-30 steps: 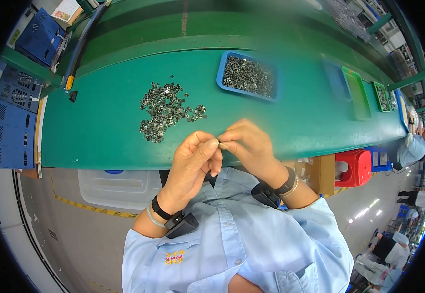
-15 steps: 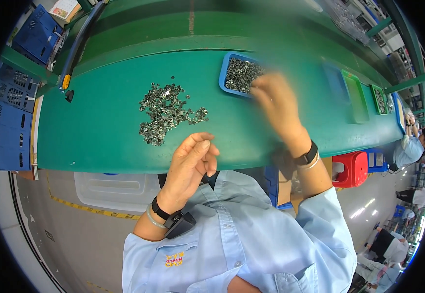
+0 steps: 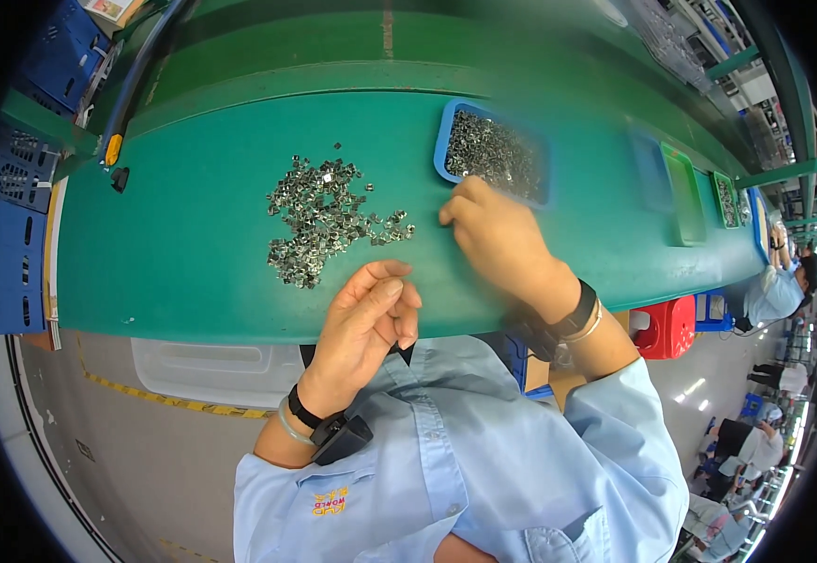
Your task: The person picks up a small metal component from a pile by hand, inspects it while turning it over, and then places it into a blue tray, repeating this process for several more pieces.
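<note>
A loose pile of small shiny square metal pieces [image 3: 319,220] lies on the green tabletop, left of centre. My left hand [image 3: 368,305] hovers at the near edge, just below the pile. Its fingers are curled with the thumb against them; whatever they may hold is hidden. Farther right, a blue tray [image 3: 443,145] holds many similar small pieces [image 3: 488,145]. My right hand [image 3: 498,230] is in front of the tray's near side, apart from the pile, with bent fingers drawn together. Anything in its fingertips is too small to make out.
Green trays [image 3: 682,197] stand on the right of the green table [image 3: 174,253]. Blue crates [image 3: 5,253] are stacked at the left edge. A red stool [image 3: 666,328] stands beneath the table's right side, and a co-worker [image 3: 774,291] sits beyond it.
My right hand has come away from the tray, moving left and nearer to me. The left hand stays almost where it was, and the view has shifted slightly.
</note>
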A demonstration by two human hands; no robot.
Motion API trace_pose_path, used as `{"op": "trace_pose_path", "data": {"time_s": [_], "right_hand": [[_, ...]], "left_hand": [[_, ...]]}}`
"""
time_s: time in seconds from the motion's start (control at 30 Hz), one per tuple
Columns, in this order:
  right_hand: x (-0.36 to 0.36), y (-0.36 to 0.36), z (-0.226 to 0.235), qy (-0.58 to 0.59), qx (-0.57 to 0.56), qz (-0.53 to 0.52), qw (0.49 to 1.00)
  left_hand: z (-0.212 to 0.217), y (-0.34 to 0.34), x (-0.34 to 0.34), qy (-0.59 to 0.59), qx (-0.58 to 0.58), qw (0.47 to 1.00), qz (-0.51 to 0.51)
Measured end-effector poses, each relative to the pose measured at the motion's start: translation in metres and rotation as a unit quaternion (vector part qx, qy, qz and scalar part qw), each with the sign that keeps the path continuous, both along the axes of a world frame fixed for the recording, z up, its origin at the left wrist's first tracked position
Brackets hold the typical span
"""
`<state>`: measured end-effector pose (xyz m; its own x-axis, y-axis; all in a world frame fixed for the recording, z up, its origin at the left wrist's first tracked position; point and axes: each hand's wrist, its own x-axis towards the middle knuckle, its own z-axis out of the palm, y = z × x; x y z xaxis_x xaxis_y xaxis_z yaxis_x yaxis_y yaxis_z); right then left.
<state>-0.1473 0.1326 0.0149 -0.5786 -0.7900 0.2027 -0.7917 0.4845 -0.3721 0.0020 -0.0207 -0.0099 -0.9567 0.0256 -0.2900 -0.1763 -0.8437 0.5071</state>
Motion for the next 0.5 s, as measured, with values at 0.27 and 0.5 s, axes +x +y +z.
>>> {"op": "trace_pose_path", "data": {"time_s": [0.27,0.5], "right_hand": [[0.007,-0.015,-0.005,-0.042,-0.042,0.027,0.998],[0.003,-0.018,-0.01,-0.049,-0.081,0.044,0.995]], "left_hand": [[0.001,0.001,-0.001,-0.005,-0.005,1.0,0.001],[0.003,-0.008,-0.002,-0.006,-0.041,0.999,0.009]]}}
